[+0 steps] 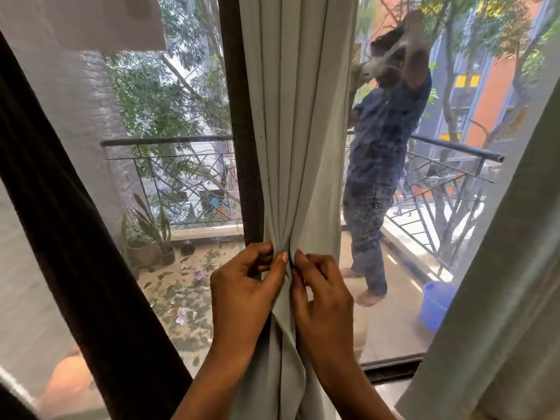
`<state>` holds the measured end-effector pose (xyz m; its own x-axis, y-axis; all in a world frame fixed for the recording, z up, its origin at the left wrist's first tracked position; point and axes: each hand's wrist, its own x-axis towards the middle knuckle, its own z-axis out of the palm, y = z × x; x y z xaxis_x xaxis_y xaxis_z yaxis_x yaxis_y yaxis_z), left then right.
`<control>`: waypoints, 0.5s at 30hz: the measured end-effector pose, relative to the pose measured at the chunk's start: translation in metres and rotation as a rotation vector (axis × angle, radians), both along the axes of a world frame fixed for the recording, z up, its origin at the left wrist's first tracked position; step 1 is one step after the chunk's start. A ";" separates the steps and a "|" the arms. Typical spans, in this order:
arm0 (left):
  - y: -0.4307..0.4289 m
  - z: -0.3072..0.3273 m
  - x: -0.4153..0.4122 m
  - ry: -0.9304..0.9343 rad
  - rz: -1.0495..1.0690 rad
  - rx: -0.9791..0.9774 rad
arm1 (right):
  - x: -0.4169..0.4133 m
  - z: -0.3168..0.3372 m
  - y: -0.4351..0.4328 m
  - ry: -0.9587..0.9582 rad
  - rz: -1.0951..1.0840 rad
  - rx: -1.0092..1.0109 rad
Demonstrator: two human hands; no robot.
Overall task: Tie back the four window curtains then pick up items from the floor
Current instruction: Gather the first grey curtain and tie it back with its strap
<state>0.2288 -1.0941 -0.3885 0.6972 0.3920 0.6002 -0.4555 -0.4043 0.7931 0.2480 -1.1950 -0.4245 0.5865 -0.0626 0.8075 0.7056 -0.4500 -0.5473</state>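
Note:
A pale grey-green curtain [291, 116] hangs in the middle of the window, gathered into narrow vertical folds. My left hand [242, 292] pinches the folds from the left at about waist height. My right hand [321, 298] pinches them from the right, thumb to thumb with the left. Below the hands the cloth bunches and falls out of view. A second pale curtain [500, 298] hangs at the right edge. I cannot tell whether a tie-back is between the fingers.
A dark window frame post [242, 147] stands behind the curtain, and another dark frame bar [91, 253] slants across the left. Outside on the balcony a person [381, 153] stands by the railing [454, 150], with potted plants [148, 234], scattered leaves and a blue bucket [436, 304].

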 end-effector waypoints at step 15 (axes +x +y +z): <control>0.001 0.003 0.002 0.052 -0.071 -0.005 | -0.002 0.008 -0.005 0.034 0.041 0.067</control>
